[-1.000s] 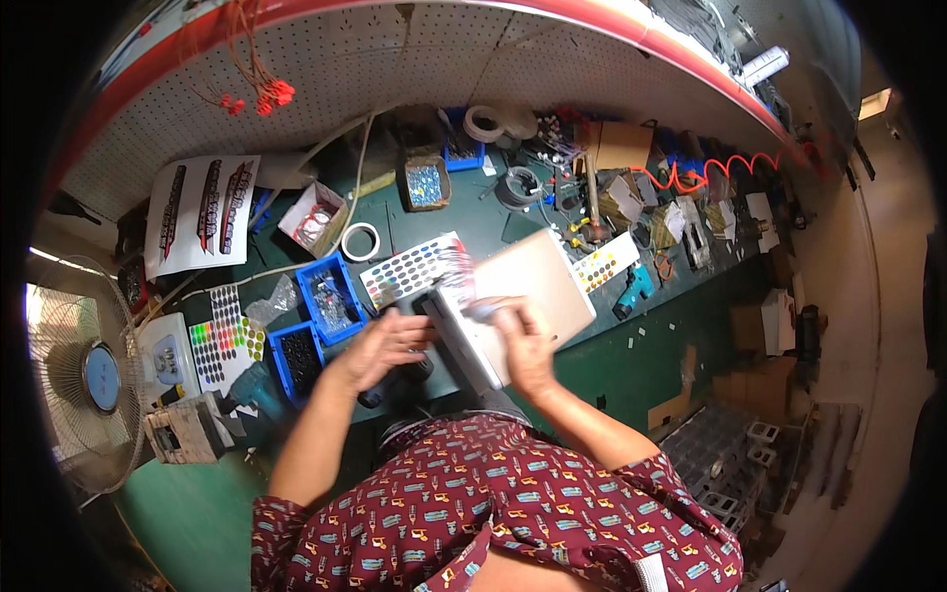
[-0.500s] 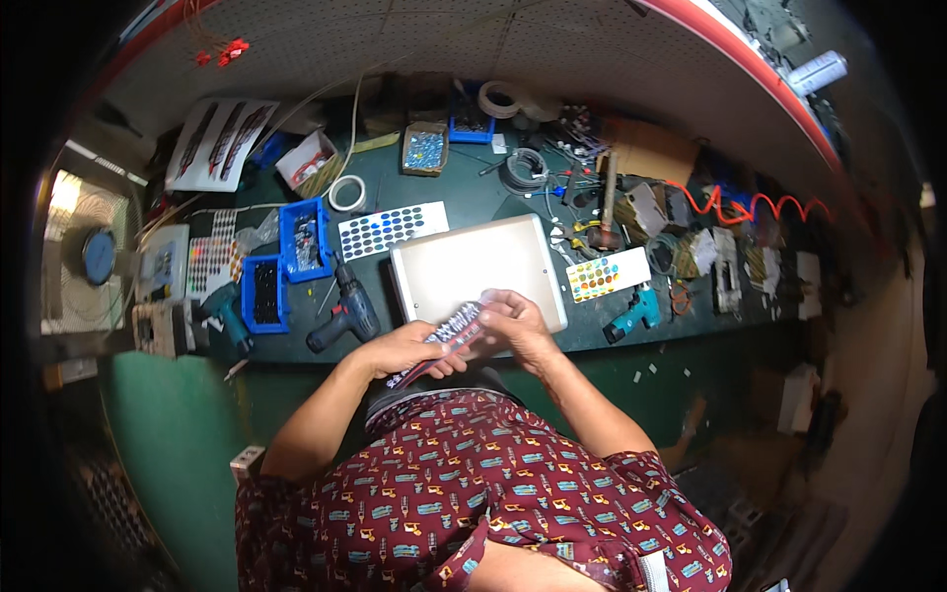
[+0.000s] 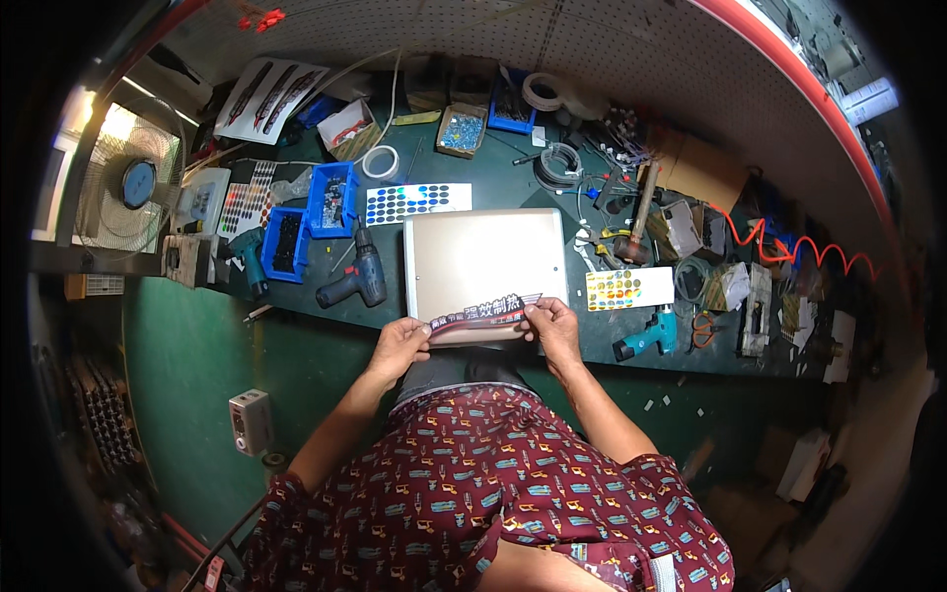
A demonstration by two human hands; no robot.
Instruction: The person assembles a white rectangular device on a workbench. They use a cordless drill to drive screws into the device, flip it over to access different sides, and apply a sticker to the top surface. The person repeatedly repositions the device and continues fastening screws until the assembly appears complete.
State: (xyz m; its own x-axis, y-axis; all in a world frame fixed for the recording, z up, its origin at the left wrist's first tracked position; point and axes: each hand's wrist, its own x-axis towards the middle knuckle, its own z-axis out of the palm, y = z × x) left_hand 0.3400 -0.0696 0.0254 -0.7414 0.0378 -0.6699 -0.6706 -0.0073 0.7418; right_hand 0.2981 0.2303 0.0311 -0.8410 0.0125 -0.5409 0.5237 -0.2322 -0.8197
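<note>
A long printed sticker with white lettering on a dark and red ground stretches between my hands. My left hand pinches its left end, and my right hand pinches the right end, set a little higher. Beneath it lies a beige metal case with light rails at its sides, flat at the bench's front edge. The strip hangs over the near part of the case; whether it touches the surface I cannot tell.
Left of the case lie a dark cordless drill, blue bins of small parts and a dotted sticker sheet. To the right are another sticker sheet, a teal power tool, a hammer and a coiled orange hose.
My hands have moved apart and turned the tilted strip nearly level, lettering up, over the case's near edge. The whole view has shifted, so the bench appears slightly differently placed.
</note>
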